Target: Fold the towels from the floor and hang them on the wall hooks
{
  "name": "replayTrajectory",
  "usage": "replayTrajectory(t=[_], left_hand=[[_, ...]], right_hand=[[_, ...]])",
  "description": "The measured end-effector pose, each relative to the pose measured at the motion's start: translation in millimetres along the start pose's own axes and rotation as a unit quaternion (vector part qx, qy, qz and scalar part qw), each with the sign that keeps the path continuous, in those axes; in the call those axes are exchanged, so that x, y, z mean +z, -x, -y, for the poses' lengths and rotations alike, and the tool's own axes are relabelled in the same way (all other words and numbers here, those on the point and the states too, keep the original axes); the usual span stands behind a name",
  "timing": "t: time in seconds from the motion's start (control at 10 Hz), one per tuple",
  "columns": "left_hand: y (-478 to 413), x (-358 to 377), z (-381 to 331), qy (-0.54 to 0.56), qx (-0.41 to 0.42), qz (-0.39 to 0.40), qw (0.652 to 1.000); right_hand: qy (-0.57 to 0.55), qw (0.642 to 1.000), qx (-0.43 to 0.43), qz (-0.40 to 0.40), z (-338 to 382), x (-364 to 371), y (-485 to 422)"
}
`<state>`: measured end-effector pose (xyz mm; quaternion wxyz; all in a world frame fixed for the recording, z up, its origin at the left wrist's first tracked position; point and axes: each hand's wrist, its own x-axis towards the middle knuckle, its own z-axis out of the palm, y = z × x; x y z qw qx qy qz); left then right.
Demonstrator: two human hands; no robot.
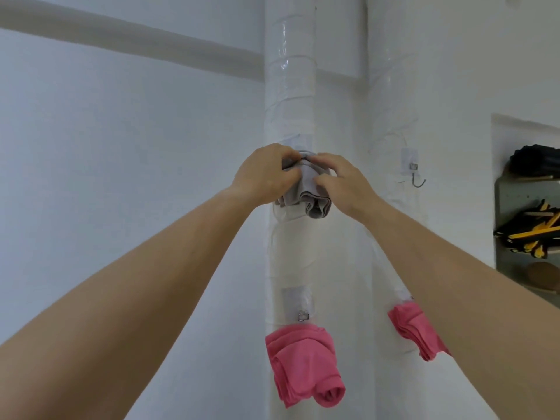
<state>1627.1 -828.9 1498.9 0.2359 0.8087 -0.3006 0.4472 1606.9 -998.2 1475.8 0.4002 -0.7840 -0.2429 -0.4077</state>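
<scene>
- The left hand (266, 174) and the right hand (342, 183) both pinch the top of a folded grey towel (306, 195), each grip closed on the cloth, holding it against the taped white pipe (291, 86) where an upper hook pad sits.
- The hook itself is hidden behind the fingers, so whether the cloth has caught on it cannot be told.
- Two pink towels already hang lower down: one (303, 365) on the near pipe, one (415, 331) to the right.
- An empty hook (416, 178) waits on the right.
- Risk: the bunched folds look thick; if only an outer layer snags, the towel would likely slip off or unfold on release.
- Pulling downward hard might peel the adhesive pad.
</scene>
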Motion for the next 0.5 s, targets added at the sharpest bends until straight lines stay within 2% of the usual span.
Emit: replayTrajectory(t=[0.2, 0.5], left_hand=[[1, 7, -1, -0.008, -0.008, 0.004, 1.000], [6, 7, 2, -0.031, -0.035, -0.029, 0.998]], right_hand=[[0.079, 0.997, -0.012, -0.017, -2, -3, -2], [0.128, 0.991, -0.007, -0.032, -8, 6, -10]])
